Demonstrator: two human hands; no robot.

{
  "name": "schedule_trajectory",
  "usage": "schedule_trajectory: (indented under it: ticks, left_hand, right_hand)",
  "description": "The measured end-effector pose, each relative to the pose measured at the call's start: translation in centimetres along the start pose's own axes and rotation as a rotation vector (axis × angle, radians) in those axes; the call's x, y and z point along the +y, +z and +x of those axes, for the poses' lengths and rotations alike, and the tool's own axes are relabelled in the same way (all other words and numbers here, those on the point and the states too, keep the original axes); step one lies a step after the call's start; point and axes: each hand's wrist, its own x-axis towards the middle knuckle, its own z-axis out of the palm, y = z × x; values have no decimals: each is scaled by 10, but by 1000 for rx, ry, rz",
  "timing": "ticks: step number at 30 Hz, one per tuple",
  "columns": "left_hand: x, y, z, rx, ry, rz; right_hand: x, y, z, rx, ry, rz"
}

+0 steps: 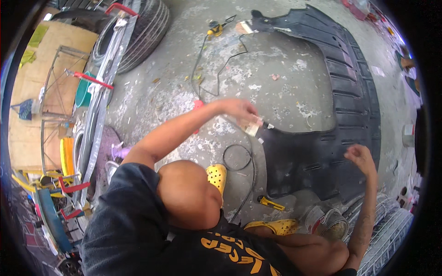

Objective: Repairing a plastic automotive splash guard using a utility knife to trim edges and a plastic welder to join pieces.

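My left hand [239,110], slightly blurred, hovers at or on a pale piece [252,129] by the near left corner of a large black moulded sheet [304,158] lying on the concrete floor; whether its bent fingers hold it is unclear. A small red object [198,105] sits beside my left forearm, partly hidden. My right hand [360,156] is over the sheet's right part, fingers loosely bent and apart, nothing visible in them. A yellow utility knife [271,203] lies below the sheet. Another pale piece [245,26] is at the sheet's far end.
Tyres [147,32], a long clamped metal bar [99,101] and a plywood board [23,138] stand at the left. A yellow tool [215,28] with a black cord lies on the floor [276,73]. A metal can [329,225] and wire racks [386,225] are at lower right.
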Motion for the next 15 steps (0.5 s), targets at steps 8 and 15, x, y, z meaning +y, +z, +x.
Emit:
schedule_trajectory:
  ticks: [8,15]
  left_hand:
    - [-148,-127,49,926,-84,454]
    - [-177,-154,79,1221,-21,377]
  right_hand:
    - [-121,103,48,-191,-530,-197]
    - [-131,154,82,-228,-485,-121]
